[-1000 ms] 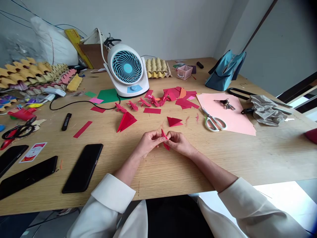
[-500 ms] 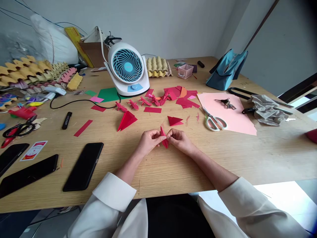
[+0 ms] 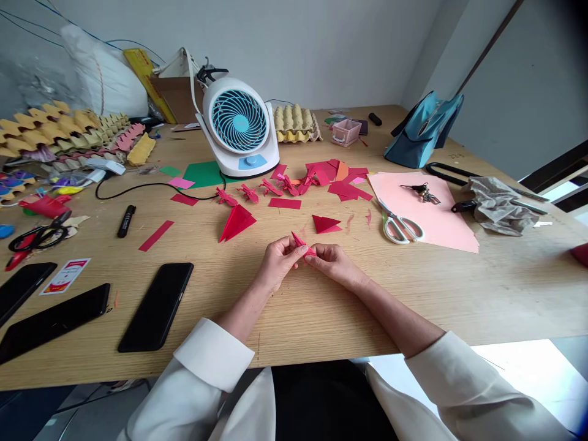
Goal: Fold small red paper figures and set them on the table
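Observation:
My left hand (image 3: 277,264) and my right hand (image 3: 334,263) meet just above the wooden table (image 3: 459,294), both pinching a small folded red paper piece (image 3: 301,242) between their fingertips. The piece lies tilted, mostly hidden by my fingers. Beyond my hands lie a red folded triangle (image 3: 326,224) and a larger red folded paper (image 3: 236,222). A row of several small red folded figures (image 3: 269,188) stretches in front of a white and blue desk fan (image 3: 239,127).
White scissors (image 3: 399,225) and keys (image 3: 419,192) rest on a pink sheet (image 3: 436,220) at the right. Three black phones (image 3: 156,306) lie at the left, near a black marker (image 3: 125,221), black scissors (image 3: 34,237) and red paper strips. A blue bag (image 3: 420,131) stands far right.
The red paper piece stood upright between my fingers; now it is tipped flatter and sits higher between the fingertips. My hands stayed in the same spot.

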Demonstrator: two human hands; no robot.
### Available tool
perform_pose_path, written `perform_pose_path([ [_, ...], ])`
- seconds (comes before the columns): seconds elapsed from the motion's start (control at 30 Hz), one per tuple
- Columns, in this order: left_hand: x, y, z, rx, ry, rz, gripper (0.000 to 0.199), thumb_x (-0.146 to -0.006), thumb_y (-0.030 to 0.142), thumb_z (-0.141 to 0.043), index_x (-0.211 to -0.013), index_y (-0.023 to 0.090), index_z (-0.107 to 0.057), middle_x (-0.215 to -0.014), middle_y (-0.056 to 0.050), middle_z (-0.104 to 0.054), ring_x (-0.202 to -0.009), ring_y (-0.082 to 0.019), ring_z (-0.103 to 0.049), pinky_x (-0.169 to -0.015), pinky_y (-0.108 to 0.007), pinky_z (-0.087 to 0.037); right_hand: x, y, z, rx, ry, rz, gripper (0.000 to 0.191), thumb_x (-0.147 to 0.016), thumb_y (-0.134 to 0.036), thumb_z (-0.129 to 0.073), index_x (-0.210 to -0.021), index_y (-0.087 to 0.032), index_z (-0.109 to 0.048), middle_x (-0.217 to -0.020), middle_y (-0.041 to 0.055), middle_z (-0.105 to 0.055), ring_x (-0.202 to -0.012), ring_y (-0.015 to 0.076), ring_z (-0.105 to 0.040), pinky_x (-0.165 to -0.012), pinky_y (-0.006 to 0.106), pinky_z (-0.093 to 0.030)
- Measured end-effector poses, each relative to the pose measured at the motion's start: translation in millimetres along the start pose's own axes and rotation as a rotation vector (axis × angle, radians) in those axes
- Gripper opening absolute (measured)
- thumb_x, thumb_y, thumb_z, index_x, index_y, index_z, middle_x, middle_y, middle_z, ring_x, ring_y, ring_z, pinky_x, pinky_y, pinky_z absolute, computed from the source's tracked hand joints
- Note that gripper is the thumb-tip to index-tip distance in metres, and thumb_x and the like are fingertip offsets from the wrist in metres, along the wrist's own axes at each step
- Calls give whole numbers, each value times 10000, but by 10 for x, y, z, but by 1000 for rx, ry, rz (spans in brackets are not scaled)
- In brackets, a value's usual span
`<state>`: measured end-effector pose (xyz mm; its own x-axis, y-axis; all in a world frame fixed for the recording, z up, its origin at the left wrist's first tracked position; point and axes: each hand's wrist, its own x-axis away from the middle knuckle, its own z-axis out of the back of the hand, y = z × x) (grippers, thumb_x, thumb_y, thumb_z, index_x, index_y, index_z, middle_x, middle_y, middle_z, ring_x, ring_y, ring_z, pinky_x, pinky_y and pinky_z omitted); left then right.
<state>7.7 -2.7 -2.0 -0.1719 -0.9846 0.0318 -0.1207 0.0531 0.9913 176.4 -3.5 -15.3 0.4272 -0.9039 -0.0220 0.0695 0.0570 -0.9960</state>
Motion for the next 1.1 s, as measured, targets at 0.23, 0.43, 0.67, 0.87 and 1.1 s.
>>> perform_pose_path([
  [0.23,2,-26,-9,-74,16,-12,302,-711,429,-784,-770,151,-684,-696,-13,-664,-587,-99,-534,-459,-199,-379,-5,31,-51,46,79,-17,443,-783,-587,-673,-682,-193,-498,-610,-55,-392,-577,94,-300,-540,259,-238],
  [0.43,-25,-117,20,-123,60,-76,262,-761,399,-756,-762,155,-659,-647,14,-604,-549,-79,-470,-455,-190,-375,-4,21,-51,122,105,-26,388,-788,-510,-677,-680,-191,-484,-607,-60,-373,-565,86,-292,-524,256,-220],
  [0.67,-12,-59,8,-61,70,-54,257,-733,386,-770,-757,155,-661,-675,3,-626,-576,-86,-497,-469,-197,-379,-16,61,-41,102,136,-31,421,-756,-565,-697,-685,-186,-529,-572,-63,-388,-543,83,-288,-511,256,-203],
  [0.87,-16,-37,22,-8,105,-64,268,-723,389,-782,-752,151,-663,-676,-5,-643,-576,-86,-488,-480,-202,-370,-21,56,-34,16,132,-28,506,-692,-648,-737,-670,-187,-529,-552,-74,-363,-531,77,-257,-497,251,-180],
  [1.1,-7,-37,19,-59,87,-43,281,-714,410,-780,-756,154,-673,-657,3,-622,-590,-96,-513,-497,-207,-388,0,-33,-16,53,76,-8,539,-812,-710,-593,-699,-185,-550,-604,-29,-476,-567,100,-368,-525,252,-271],
])
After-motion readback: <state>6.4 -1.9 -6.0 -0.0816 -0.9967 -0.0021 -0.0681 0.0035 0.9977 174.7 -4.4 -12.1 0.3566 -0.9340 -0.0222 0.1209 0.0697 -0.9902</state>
